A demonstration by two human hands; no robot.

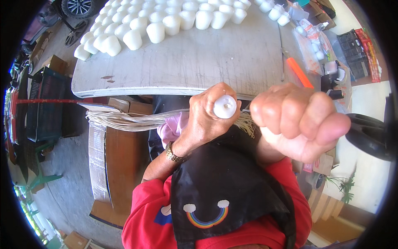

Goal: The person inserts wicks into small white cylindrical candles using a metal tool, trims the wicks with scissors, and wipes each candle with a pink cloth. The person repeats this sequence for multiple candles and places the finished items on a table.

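While the left hand wraps its fingers around a small white candle, its flat end is turned up toward the camera, so the centre spot where a wick would sit shows plainly. That candle sits just right of the frame's middle, below the near edge of the grey table. At three o'clock from it the right hand is drawn into a tight fist, raised close to the lens; whether anything thin is pinched inside the fist I cannot tell.

A bundle of pale wick strings runs out toward nine o'clock from the left hand, lying across the top of a cardboard box, seemingly within easy reach. A bit of pink cloth hangs just under the left palm. A wristwatch circles the left wrist, and a black apron with a rainbow print covers the lap over a red shirt.

Toward twelve o'clock, rows of white candles stand packed together on the far part of the table, probably kept apart from the working edge. An orange-handled tool lies at two o'clock near the table's right side, beside clear bags of small white pieces.
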